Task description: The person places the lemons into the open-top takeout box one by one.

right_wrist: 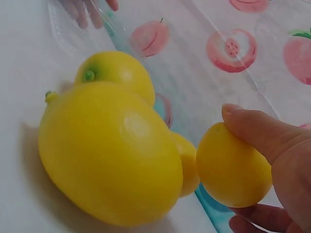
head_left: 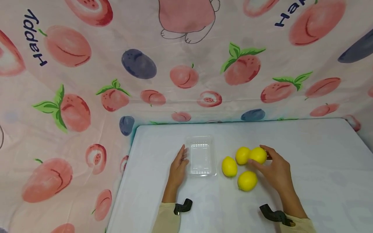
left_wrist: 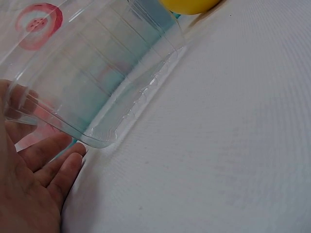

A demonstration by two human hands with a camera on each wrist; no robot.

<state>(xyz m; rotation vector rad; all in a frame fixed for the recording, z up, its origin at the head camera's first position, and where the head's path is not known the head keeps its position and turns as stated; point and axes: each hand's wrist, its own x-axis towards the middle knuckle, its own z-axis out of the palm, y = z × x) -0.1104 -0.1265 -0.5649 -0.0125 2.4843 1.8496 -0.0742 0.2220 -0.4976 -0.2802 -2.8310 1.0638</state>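
Note:
A clear plastic container (head_left: 199,158) sits on the white table, and my left hand (head_left: 177,167) rests along its left side. In the left wrist view the fingers (left_wrist: 43,150) lie loosely bent against the container's wall (left_wrist: 97,63). My right hand (head_left: 275,168) pinches a yellow lemon (head_left: 258,155) between thumb and fingers; the right wrist view shows this lemon (right_wrist: 234,165) gripped from the side. Close by are three more lemons: one behind (head_left: 243,155), one at the left (head_left: 229,167) and one in front (head_left: 247,181).
The white table (head_left: 329,155) runs back to a pink cloth (head_left: 186,55) printed with fruit, which hangs behind and at the left. Black straps (head_left: 183,206) are worn at both wrists, over beige sleeves.

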